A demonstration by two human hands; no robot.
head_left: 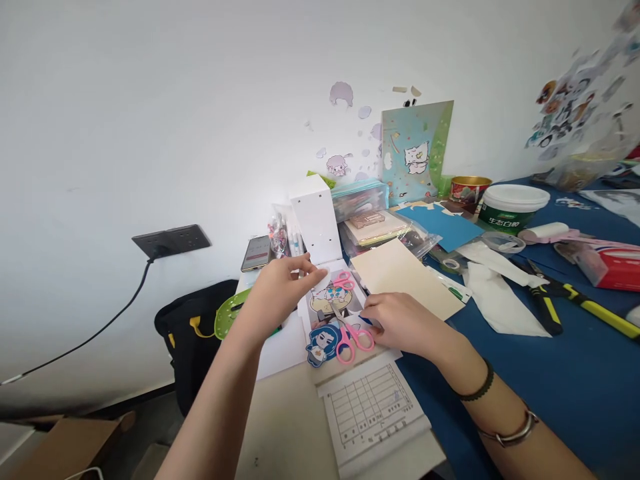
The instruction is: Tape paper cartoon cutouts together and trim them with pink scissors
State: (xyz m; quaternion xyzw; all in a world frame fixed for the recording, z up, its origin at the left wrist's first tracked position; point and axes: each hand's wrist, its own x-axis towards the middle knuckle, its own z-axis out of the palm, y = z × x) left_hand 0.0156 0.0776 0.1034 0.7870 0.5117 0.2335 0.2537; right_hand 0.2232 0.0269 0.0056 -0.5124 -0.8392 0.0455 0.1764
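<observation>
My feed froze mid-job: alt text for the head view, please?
The left hand pinches a small white paper cutout above a cartoon sticker sheet, while the right hand rests on the sheet beside pink scissors. A cluttered blue-covered table spreads to the right.

White paper piece [321, 275]: small, rounded edge, pinched at left hand [283, 288] fingertips, lifted just above sheet.
Sticker sheet [327, 301]: white, printed cartoon figures, flat on counter, near edge under right hand [400, 325] fingertips.
Pink scissors [354, 335]: plastic loop handles toward viewer, blades closed, tip pointing away across sheet, just beside right hand.
Blue-haired cutout [322, 345]: cartoon figure, flat, at sheet's near left corner, touching scissors handles.
</observation>
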